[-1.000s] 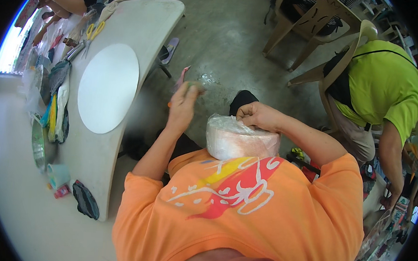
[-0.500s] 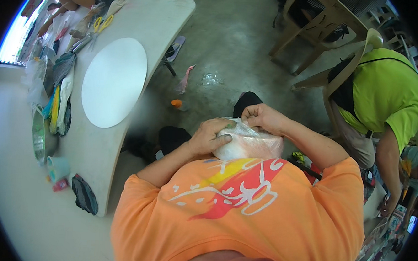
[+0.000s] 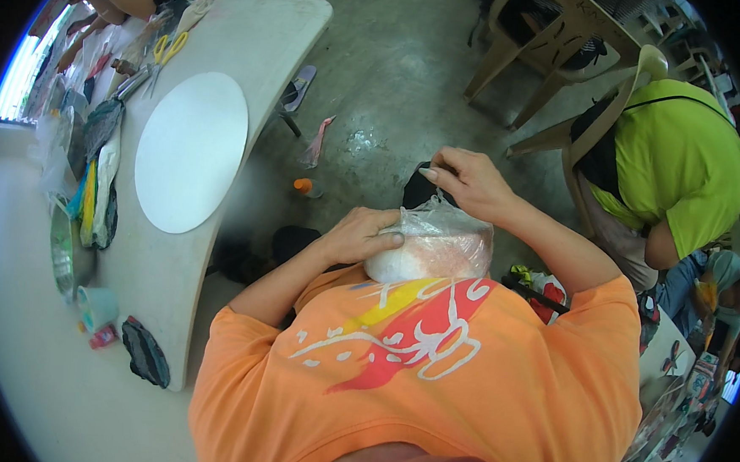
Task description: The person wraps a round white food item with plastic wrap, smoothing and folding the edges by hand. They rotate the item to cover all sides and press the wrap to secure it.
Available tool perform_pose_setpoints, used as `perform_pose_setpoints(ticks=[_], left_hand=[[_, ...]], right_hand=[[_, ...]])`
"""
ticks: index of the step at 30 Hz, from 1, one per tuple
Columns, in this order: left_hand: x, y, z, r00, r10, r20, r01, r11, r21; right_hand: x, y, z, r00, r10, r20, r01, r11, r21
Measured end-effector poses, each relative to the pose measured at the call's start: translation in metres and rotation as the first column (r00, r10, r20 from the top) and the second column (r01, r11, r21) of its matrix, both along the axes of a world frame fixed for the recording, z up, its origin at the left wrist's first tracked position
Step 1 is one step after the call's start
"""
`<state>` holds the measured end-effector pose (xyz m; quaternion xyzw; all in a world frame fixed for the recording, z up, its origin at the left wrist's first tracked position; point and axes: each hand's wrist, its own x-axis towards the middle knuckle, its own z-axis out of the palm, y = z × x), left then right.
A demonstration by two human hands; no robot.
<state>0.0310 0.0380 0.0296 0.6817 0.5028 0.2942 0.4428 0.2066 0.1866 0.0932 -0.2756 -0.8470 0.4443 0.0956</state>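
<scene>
A rounded white bundle wrapped in clear plastic (image 3: pixel 433 250) rests in my lap against the orange shirt. My left hand (image 3: pixel 359 237) grips its left side, thumb on top and fingers partly hidden behind the plastic. Just above the bundle, my right hand (image 3: pixel 476 185) is raised with thumb and forefinger pinched together. The plastic is gathered into a peak below that hand; what the fingertips hold is too small to make out.
On the white table (image 3: pixel 289 31) at left lie a white oval board (image 3: pixel 191 152), yellow-handled scissors (image 3: pixel 167 49), folded cloths (image 3: pixel 102 172) and a pale cup (image 3: pixel 97 307). An orange-capped bottle (image 3: pixel 307 186) is on the floor. A person in a green shirt (image 3: pixel 679 165) sits at right.
My right hand has lifted up off the bundle, and the plastic top now stands in a peak. My left hand keeps its grip. The person in green has drawn an arm in.
</scene>
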Motion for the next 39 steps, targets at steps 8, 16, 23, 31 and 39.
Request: perform_pose_setpoints(ticks=[8, 16, 23, 31, 39], left_hand=[[0.003, -0.005, -0.015, 0.998, 0.055, 0.045, -0.058, 0.996, 0.074], [0.002, -0.007, -0.005, 0.993, 0.095, 0.064, -0.092, 0.994, -0.049], [-0.004, 0.000, 0.010, 1.000, -0.020, 0.022, 0.024, 0.975, -0.223], [0.006, 0.015, 0.034, 0.992, -0.096, 0.076, 0.112, 0.963, -0.245], [0.009, 0.023, 0.033, 0.978, -0.190, 0.083, 0.205, 0.942, -0.267]], right_hand=[[0.006, -0.025, 0.016, 0.937, 0.321, 0.137, -0.305, 0.944, -0.123], [-0.002, -0.010, -0.014, 0.926, 0.237, 0.293, -0.138, 0.937, -0.320], [-0.005, -0.008, -0.020, 0.884, 0.320, 0.340, -0.204, 0.920, -0.335], [-0.001, -0.007, -0.047, 0.925, 0.299, 0.234, -0.225, 0.929, -0.294], [-0.003, 0.024, -0.075, 0.969, 0.098, 0.228, 0.159, 0.463, -0.872]])
